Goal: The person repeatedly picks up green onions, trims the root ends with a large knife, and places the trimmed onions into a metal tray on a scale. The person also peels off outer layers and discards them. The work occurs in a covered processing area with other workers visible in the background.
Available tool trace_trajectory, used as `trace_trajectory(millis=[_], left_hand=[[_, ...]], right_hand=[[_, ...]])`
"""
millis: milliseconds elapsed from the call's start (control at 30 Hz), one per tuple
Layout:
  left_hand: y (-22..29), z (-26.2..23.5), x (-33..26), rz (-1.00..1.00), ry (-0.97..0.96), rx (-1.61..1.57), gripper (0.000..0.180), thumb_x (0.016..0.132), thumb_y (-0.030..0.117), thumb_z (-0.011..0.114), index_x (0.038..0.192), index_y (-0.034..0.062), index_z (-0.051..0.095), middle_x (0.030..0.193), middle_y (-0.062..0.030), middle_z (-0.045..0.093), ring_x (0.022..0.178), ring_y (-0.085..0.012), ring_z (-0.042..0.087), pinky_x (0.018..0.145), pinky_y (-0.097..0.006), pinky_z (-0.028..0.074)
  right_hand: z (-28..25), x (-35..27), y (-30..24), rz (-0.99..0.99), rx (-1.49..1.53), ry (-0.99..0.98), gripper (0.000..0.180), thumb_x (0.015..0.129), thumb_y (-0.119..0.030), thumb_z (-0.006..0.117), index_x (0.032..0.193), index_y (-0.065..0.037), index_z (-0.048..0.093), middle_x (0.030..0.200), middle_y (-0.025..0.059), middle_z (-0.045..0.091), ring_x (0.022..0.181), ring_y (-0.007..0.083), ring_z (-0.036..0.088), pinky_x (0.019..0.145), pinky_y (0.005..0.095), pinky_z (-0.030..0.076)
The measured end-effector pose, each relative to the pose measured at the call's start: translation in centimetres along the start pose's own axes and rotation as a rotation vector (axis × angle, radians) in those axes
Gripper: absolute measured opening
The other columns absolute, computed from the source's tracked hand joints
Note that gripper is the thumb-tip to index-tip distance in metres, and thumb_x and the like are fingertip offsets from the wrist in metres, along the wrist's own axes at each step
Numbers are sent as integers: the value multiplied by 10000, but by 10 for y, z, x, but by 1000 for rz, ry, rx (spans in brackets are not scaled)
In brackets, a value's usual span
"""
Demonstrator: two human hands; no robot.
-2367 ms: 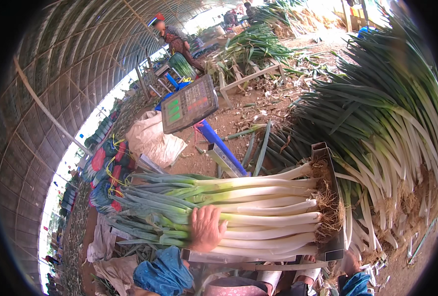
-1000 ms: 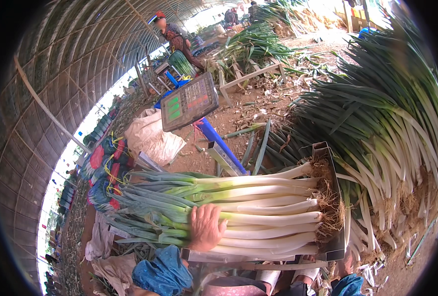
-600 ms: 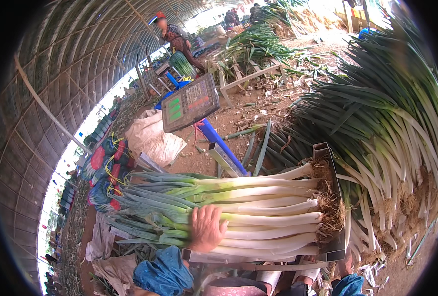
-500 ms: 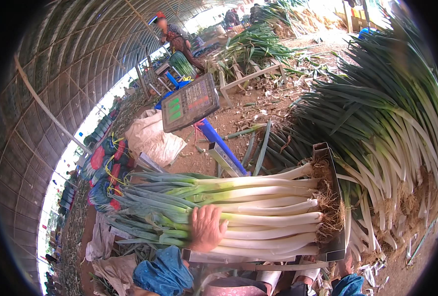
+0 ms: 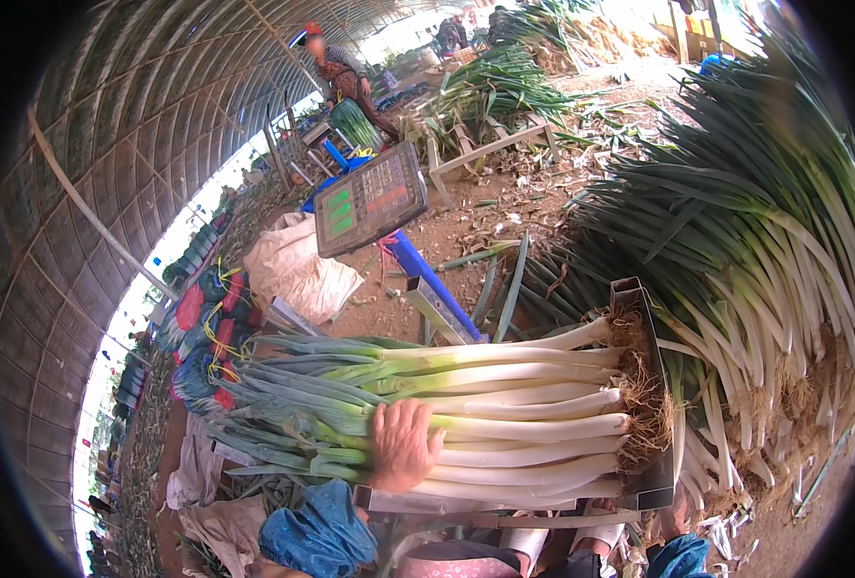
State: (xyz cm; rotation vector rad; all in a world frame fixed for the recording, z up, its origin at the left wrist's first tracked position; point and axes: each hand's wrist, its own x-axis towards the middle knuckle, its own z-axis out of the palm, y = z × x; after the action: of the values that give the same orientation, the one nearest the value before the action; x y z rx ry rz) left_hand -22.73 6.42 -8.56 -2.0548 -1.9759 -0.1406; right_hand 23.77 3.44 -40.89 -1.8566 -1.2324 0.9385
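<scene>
At least seven leeks (image 5: 529, 427) are pressed onto one metal tray (image 5: 655, 493) by the flat left hand (image 5: 403, 446), roots (image 5: 645, 405) at the tray's right edge. Whether the right hand (image 5: 675, 517) grips cannot be told; one display (image 5: 371, 202) is lit green.

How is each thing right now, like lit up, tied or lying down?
Leeks: lying side by side
Left hand: open, resting on the leeks
Right hand: mostly hidden, can't tell
Tray: loaded
Screen: lit green
Sack: crumpled
Bundles: tied
Heap: loose, untied
</scene>
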Motion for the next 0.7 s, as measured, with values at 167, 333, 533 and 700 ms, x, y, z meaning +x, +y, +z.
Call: trace_trajectory(millis=[167, 333, 533, 700], left_hand=[[0, 0, 0, -2, -4, 2, 459, 765, 280, 648, 1148, 56, 532, 1126, -112, 527, 1103, -301, 465, 990, -497, 286], [0, -1, 0, -4, -12, -3, 459, 763, 282, 651, 1144, 56, 533, 1125, -113, 529, 1104, -302, 466, 991, -497, 289], [0, 0, 0, -4, -2, -1, 470, 761, 289, 655, 1150, 55, 531, 1131, -112, 531, 1110, -302, 467, 1000, -505, 290], [-1, 1, -1, -5, -2, -9, 474, 759, 289, 659, 1152, 56, 530, 1134, -111, 532, 1115, -303, 466, 1003, -510, 290]], right_hand=[[-2, -1, -8, -12, -1, 4, 486, 641, -42, 655, 1113, -18, 539, 939, 149, 613, 827, 290, 608, 735, 386, 497], [-3, -2, -15, -21, 0, 5, 472, 647, -33, 640, 1108, -13, 538, 931, 147, 609, 821, 284, 602, 731, 383, 495], [-1, -4, -25, -33, -2, -1, 456, 655, -23, 623, 1102, -7, 536, 921, 145, 604, 814, 277, 596, 726, 380, 493], [-2, -5, -32, -43, 4, -5, 442, 661, -14, 609, 1097, -3, 534, 913, 143, 600, 809, 271, 591, 721, 377, 491]])
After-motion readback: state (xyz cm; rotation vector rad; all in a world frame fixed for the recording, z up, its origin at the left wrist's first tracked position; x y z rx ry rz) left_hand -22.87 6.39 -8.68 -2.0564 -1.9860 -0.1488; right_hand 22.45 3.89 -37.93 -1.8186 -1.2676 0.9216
